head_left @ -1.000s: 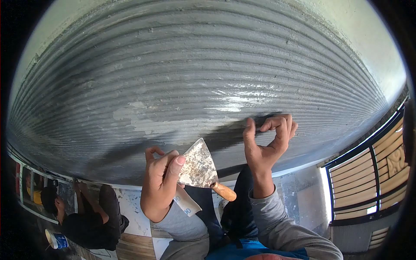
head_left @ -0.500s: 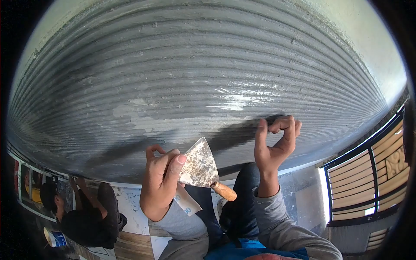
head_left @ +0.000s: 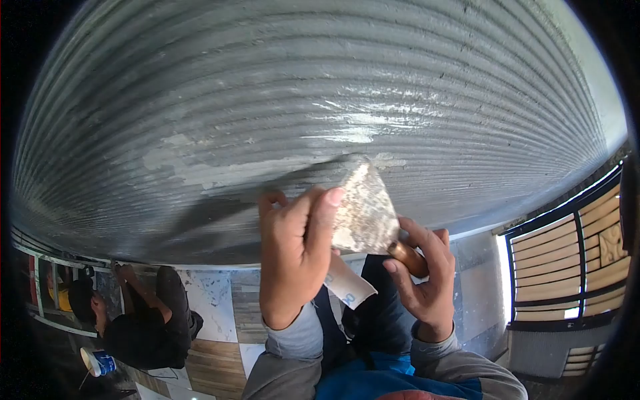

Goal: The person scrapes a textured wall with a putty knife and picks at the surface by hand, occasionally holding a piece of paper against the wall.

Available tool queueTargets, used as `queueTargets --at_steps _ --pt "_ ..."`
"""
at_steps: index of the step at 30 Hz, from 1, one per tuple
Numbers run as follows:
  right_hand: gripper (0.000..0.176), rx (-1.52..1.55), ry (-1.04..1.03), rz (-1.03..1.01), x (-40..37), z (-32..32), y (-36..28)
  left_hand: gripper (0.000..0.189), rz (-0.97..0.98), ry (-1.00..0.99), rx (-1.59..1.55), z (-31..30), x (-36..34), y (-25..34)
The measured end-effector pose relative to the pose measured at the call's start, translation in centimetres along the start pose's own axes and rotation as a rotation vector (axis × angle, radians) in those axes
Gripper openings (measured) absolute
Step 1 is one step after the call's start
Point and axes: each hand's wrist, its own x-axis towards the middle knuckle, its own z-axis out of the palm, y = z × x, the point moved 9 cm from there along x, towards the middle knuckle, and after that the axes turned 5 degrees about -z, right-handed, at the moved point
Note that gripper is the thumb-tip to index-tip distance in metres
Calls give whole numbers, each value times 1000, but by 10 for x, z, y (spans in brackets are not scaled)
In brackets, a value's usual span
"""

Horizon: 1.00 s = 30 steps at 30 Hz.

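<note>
My left hand (head_left: pixel 293 247) pinches the blade of a putty knife (head_left: pixel 365 210) between thumb and fingers. That blade is triangular and crusted with dried, speckled filler. My right hand (head_left: pixel 430 280) closes around the short wooden handle (head_left: pixel 408 259), thumb on one side and fingers on the other. A curled strip of sandpaper (head_left: pixel 350 283), its pale printed backing showing, hangs below my left palm; how it is held there is hidden. Just beyond both hands stands a grey ribbed wall (head_left: pixel 280 100), with a smooth lighter patch of filler (head_left: pixel 220 170) on it.
A co-worker in dark clothes (head_left: pixel 143 333) crouches at the lower left along the wall. Near them is a white and blue bucket (head_left: pixel 98 362). A metal gate (head_left: pixel 553 267) stands at the right. Tiled floor (head_left: pixel 213 370) lies below.
My right hand has come down from near the wall to the putty knife's handle and closed on it. My left hand has moved up and right with the knife and sandpaper.
</note>
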Motion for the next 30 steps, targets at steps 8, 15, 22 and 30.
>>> queueTargets --at_steps 8,15,22,30 --pt "67 -182 168 -67 -9 -22 8 31 11 -133 48 29 4 -3" --pt "64 -188 115 -84 -1 -20 5 32 -84 -160 48 23 3 -14" --pt "65 -173 141 -94 -4 -15 6 32 -66 -139 61 21 3 -14" --pt "64 -66 244 -113 -10 1 21 34 -46 -103 86 21 4 -11"
